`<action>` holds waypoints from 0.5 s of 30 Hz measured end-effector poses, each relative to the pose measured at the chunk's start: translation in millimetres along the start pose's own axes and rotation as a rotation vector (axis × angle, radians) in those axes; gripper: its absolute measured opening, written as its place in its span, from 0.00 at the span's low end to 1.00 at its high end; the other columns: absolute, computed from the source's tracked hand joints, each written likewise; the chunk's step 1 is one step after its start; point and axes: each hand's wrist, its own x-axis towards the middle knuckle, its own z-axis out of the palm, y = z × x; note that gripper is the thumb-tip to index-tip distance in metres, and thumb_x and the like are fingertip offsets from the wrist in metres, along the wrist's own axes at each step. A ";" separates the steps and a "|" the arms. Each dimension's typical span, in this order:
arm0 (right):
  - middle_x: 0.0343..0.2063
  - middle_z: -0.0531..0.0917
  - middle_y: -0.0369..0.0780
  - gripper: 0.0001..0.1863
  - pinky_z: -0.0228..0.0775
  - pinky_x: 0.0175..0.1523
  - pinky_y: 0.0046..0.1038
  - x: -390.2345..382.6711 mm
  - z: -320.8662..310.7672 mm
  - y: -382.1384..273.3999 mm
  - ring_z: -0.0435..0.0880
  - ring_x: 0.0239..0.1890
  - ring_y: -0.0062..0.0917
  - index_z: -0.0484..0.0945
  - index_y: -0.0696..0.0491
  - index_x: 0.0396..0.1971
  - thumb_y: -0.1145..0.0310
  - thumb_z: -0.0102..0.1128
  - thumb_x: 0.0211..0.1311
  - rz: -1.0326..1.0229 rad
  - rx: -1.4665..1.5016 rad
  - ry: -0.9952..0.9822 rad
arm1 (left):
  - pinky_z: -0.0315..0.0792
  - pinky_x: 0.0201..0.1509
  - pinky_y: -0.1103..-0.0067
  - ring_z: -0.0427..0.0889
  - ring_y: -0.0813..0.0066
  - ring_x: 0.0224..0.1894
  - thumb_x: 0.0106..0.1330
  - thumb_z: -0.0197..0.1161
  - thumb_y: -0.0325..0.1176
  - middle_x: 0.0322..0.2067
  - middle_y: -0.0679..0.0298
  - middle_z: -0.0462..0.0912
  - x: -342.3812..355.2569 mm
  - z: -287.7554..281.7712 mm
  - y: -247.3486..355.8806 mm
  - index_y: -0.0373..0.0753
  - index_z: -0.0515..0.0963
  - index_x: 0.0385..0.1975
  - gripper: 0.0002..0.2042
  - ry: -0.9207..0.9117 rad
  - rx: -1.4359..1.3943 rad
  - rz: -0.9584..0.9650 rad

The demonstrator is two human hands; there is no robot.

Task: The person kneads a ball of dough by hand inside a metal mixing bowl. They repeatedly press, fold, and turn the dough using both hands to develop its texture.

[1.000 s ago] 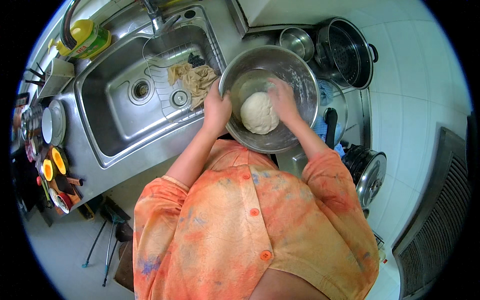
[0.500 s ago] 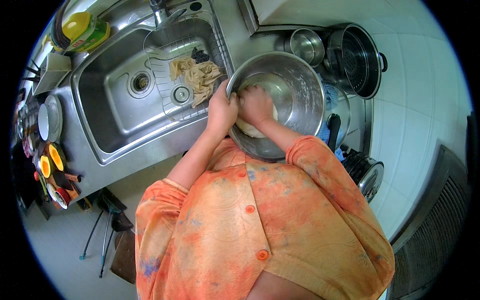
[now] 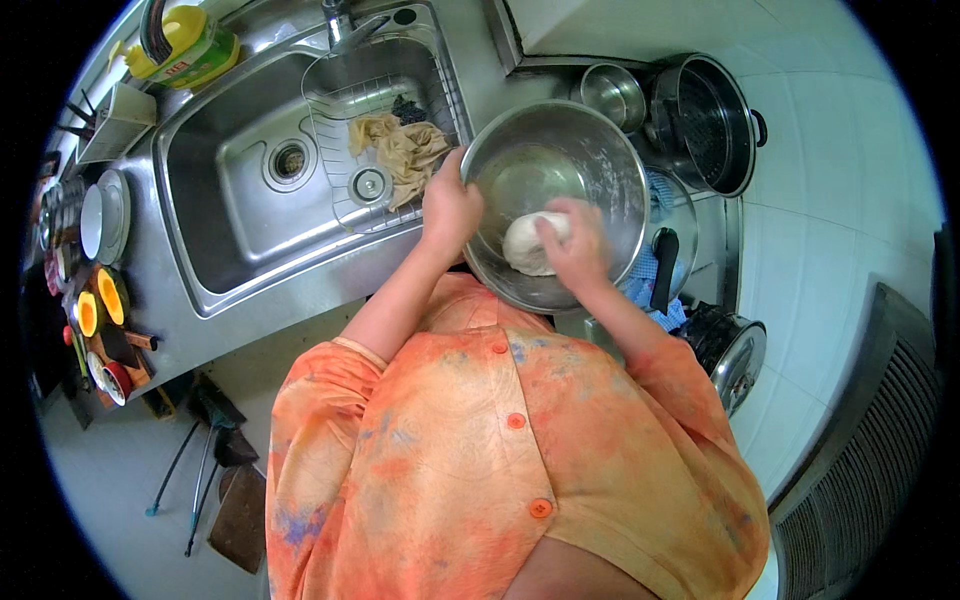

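A deep stainless steel bowl is in front of me, just right of the sink. My left hand grips the bowl's left rim, fingers closed over its edge. Low inside the bowl lies a smooth, whitish lump of dough. My right hand, slightly smeared by motion, curls its fingers and thumb around the dough's right side. Whitish streaks cling to the bowl's inner wall.
A double sink with a wire rack and crumpled tan cloths is at left. Pots stand beyond the bowl, and a black-handled lid lies at right. Plates and cut pumpkin sit far left.
My right hand has moved right from pressing at the bowl's left side and now grasps the dough, which has shifted right and looks rounder. My left hand stays on the rim.
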 end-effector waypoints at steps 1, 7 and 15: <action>0.37 0.81 0.42 0.15 0.69 0.49 0.37 -5.4 -10.4 3.1 0.77 0.45 0.41 0.81 0.53 0.38 0.57 0.60 0.59 0.104 -0.014 0.011 | 0.74 0.45 0.65 0.82 0.45 0.40 0.57 0.56 0.23 0.37 0.42 0.81 -0.3 -0.9 1.6 0.35 0.73 0.54 0.22 -0.021 -0.019 -0.003; 0.38 0.80 0.42 0.15 0.67 0.49 0.40 22.8 31.1 21.5 0.76 0.46 0.40 0.82 0.51 0.39 0.56 0.57 0.62 0.039 -0.290 0.037 | 0.74 0.46 0.66 0.82 0.47 0.41 0.57 0.55 0.22 0.38 0.42 0.81 0.2 -0.3 0.6 0.34 0.73 0.54 0.21 -0.042 -0.031 0.015; 0.37 0.80 0.44 0.17 0.70 0.47 0.45 70.5 81.1 30.4 0.78 0.46 0.41 0.84 0.52 0.31 0.55 0.52 0.62 0.053 -0.359 -0.051 | 0.73 0.45 0.66 0.81 0.47 0.40 0.59 0.55 0.22 0.35 0.42 0.81 0.0 -6.1 3.8 0.35 0.73 0.53 0.20 -0.095 -0.016 -0.050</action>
